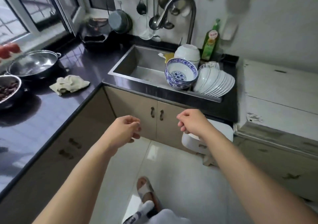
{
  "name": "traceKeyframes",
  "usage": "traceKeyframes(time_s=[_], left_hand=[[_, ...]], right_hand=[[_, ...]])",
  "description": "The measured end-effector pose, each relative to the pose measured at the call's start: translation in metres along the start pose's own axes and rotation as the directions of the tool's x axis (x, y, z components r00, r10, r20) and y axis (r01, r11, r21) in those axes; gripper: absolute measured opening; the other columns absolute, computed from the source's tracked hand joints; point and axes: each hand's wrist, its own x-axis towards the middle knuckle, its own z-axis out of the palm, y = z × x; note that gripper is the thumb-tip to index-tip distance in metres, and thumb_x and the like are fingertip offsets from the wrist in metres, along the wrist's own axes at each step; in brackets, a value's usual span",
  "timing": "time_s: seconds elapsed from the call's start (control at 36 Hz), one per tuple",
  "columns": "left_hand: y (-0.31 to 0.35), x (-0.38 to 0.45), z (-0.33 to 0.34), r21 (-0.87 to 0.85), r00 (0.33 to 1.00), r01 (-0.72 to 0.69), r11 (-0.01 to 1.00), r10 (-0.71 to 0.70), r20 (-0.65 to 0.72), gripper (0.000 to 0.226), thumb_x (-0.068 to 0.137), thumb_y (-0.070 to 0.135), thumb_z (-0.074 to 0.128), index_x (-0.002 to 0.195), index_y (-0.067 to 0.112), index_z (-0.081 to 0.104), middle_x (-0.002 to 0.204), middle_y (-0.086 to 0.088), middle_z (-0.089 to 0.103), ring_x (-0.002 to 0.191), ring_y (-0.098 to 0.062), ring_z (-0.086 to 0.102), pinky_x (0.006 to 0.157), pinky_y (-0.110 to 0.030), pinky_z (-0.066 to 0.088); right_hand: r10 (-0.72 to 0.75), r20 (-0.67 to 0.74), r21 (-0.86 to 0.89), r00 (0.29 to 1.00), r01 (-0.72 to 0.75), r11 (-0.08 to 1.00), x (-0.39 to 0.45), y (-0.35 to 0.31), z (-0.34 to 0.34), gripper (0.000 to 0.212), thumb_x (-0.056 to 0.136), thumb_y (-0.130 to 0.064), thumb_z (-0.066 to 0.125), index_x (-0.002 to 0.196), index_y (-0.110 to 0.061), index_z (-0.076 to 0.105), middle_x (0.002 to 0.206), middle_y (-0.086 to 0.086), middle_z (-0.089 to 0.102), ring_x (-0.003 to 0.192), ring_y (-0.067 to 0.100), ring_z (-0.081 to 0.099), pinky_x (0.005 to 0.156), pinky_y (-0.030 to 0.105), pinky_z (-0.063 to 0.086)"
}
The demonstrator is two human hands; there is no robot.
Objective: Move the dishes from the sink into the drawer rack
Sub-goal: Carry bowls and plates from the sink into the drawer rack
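The steel sink (127, 58) is set in the black counter ahead of me. At its right end, blue-and-white patterned bowls (180, 73) are stacked upright. Behind them white bowls (187, 52) sit upside down, and a row of several white plates (216, 82) leans on edge at the far right. My left hand (126, 129) and my right hand (191, 122) hang in front of the cupboard doors below the sink, fingers loosely curled, holding nothing. No drawer rack is visible.
The faucet (185, 5) arches over the sink, with a green soap bottle (210, 39) beside it. A cloth (69, 84), a steel pot (34, 64) and a bowl of dark food (7, 89) sit on the left counter. A white bin (215, 129) stands on the floor.
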Motion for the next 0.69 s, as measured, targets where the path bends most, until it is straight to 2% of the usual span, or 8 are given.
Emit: traceKeyframes(time_s=[0.08, 0.22, 0.36, 0.44, 0.61, 0.69], left_hand=[[0.009, 0.042, -0.007, -0.021, 1.000, 0.014, 1.000, -0.014, -0.005, 0.014, 0.100, 0.018, 0.057, 0.099, 0.017, 0.071, 0.088, -0.003, 0.075, 0.073, -0.022, 0.071, 0.069, -0.034, 0.050], [0.036, 0.110, -0.012, 0.013, 0.998, 0.039, 0.999, -0.040, 0.046, 0.015, 0.100, 0.022, 0.060, 0.098, 0.012, 0.070, 0.091, -0.007, 0.075, 0.071, -0.021, 0.069, 0.070, -0.034, 0.049], [0.066, 0.159, -0.008, 0.068, 0.995, 0.047, 0.997, -0.053, 0.089, 0.016, 0.100, 0.026, 0.063, 0.094, 0.013, 0.069, 0.094, -0.007, 0.077, 0.074, -0.020, 0.072, 0.074, -0.035, 0.053], [0.075, 0.176, -0.004, 0.074, 0.993, 0.077, 0.994, -0.083, 0.087, 0.016, 0.101, 0.023, 0.060, 0.101, 0.011, 0.071, 0.095, -0.007, 0.077, 0.074, -0.020, 0.071, 0.072, -0.033, 0.052], [0.079, 0.194, 0.002, 0.055, 0.987, 0.149, 0.987, -0.151, 0.045, 0.014, 0.101, 0.021, 0.059, 0.101, 0.014, 0.071, 0.095, -0.007, 0.076, 0.073, -0.017, 0.070, 0.071, -0.032, 0.050], [0.083, 0.195, 0.007, 0.052, 0.981, 0.195, 0.979, -0.196, 0.013, 0.014, 0.101, 0.020, 0.057, 0.102, 0.017, 0.071, 0.095, -0.005, 0.076, 0.075, -0.017, 0.070, 0.072, -0.032, 0.051]], right_hand=[[-0.012, -0.022, 0.038, 1.000, 0.013, 0.999, 0.038, -0.023, -0.007, 0.018, 0.098, -0.014, 0.054, 0.092, -0.008, 0.070, 0.075, 0.006, 0.068, 0.059, 0.018, 0.057, 0.051, 0.024, 0.046], [0.048, -0.037, 0.080, 0.998, -0.045, 0.996, 0.100, -0.036, -0.029, 0.015, 0.098, -0.014, 0.056, 0.090, -0.009, 0.067, 0.074, 0.006, 0.067, 0.057, 0.016, 0.057, 0.053, 0.026, 0.045], [0.220, -0.104, 0.134, 0.970, -0.206, 0.969, 0.145, -0.019, -0.046, 0.015, 0.099, -0.020, 0.056, 0.091, -0.009, 0.062, 0.074, 0.009, 0.065, 0.054, 0.017, 0.056, 0.052, 0.026, 0.046], [0.337, -0.069, 0.130, 0.939, -0.327, 0.936, 0.180, -0.015, -0.052, 0.020, 0.100, -0.027, 0.057, 0.094, -0.008, 0.060, 0.077, 0.011, 0.064, 0.055, 0.017, 0.056, 0.050, 0.025, 0.046], [0.424, -0.141, 0.147, 0.895, -0.404, 0.903, 0.284, -0.034, -0.072, 0.043, 0.095, -0.050, 0.060, 0.094, -0.007, 0.060, 0.085, 0.014, 0.068, 0.062, 0.023, 0.065, 0.053, 0.027, 0.052], [0.444, -0.156, 0.078, 0.882, -0.437, 0.896, 0.326, -0.037, -0.083, 0.050, 0.092, -0.055, 0.060, 0.098, -0.006, 0.060, 0.085, 0.017, 0.071, 0.065, 0.026, 0.069, 0.057, 0.030, 0.054]])
